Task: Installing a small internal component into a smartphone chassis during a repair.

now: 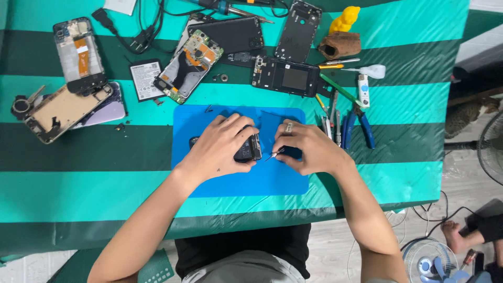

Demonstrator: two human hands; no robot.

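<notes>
My left hand (220,148) is clasped over a dark opened phone (250,149) lying on the blue work mat (241,181). My right hand (309,148), with a ring on one finger, pinches a small screwdriver (273,154) whose tip points at the phone's right edge. Most of the phone is hidden under my left fingers.
Several dismantled phones, frames and back covers lie across the green striped cloth: a frame with orange flex (78,52), a battery (145,78), an open board (189,65), a black midframe (285,77). Blue-handled pliers (361,126), tweezers and a yellow figure (345,20) sit right. A fan (429,262) stands on the floor.
</notes>
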